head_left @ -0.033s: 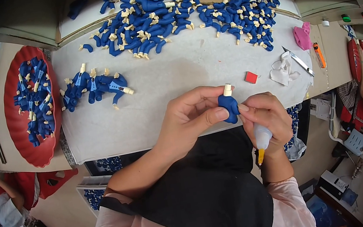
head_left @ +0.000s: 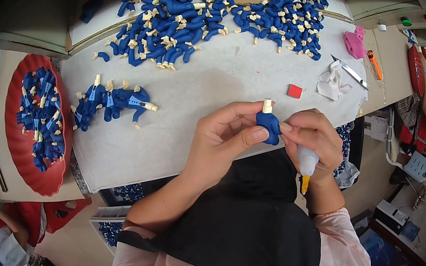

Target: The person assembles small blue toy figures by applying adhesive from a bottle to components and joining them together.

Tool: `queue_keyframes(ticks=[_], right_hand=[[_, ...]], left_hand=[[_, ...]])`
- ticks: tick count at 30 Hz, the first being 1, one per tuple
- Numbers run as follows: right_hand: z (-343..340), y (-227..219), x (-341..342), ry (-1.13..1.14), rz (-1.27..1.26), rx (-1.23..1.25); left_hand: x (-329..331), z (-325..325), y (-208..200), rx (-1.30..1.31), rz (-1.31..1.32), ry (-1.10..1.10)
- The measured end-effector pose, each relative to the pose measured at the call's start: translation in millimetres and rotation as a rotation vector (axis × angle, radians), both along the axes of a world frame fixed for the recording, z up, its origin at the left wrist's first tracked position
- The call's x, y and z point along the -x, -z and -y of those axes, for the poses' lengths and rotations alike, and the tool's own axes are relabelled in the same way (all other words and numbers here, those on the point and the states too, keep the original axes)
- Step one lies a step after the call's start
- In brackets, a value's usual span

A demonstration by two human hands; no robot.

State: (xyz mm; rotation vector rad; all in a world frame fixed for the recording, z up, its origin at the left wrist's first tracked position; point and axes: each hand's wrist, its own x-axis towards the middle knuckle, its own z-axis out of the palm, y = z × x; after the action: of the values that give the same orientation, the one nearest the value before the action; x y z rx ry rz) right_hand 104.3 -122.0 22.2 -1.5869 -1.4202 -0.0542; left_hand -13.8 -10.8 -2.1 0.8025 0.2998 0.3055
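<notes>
My left hand [head_left: 224, 138] pinches a blue figurine torso [head_left: 267, 125] with a cream neck pointing up. The torso is upright above the near edge of the worktable. My right hand [head_left: 316, 137] touches the torso's right side with thumb and forefinger. Tucked in that hand's other fingers is a small whitish squeeze bottle [head_left: 308, 161], its yellow nozzle pointing down. Several blue figurine bodies [head_left: 110, 102] with light-blue fronts and cream hands lie left of my hands. Piles of loose blue arms [head_left: 172, 35] with cream hands cover the far side of the table.
A red scalloped basin [head_left: 20, 154] of figurine bodies stands at the left. On the right are a red square block [head_left: 295, 91], a white crumpled cloth [head_left: 332, 82], a metal blade [head_left: 351, 72], an orange cutter [head_left: 375, 64] and a pink cloth [head_left: 355, 42]. Other people sit at both sides.
</notes>
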Motion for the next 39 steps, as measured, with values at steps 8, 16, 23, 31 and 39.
queue_keyframes(ticks=[8, 16, 23, 31, 39], right_hand=[[2.9, -1.2, 1.1, -0.018, 0.044, 0.0], [-2.5, -11.2, 10.5, -0.033, 0.315, 0.031], [4.6, -11.2, 11.0, -0.024, 0.261, 0.029], [12.5, -0.7, 17.5, 0.02, 0.085, -0.036], [16.8, 10.6, 19.7, 0.114, 0.122, -0.026]], left_hand=[[2.3, 4.3, -1.4, -0.116, -0.017, -0.029], [4.7, 0.5, 1.8, -0.112, 0.035, 0.016], [0.8, 1.7, -2.5, -0.041, 0.023, 0.063], [-1.9, 8.1, -11.5, 0.081, -0.018, 0.044], [-2.7, 6.3, -9.7, 0.263, 0.059, 0.145]])
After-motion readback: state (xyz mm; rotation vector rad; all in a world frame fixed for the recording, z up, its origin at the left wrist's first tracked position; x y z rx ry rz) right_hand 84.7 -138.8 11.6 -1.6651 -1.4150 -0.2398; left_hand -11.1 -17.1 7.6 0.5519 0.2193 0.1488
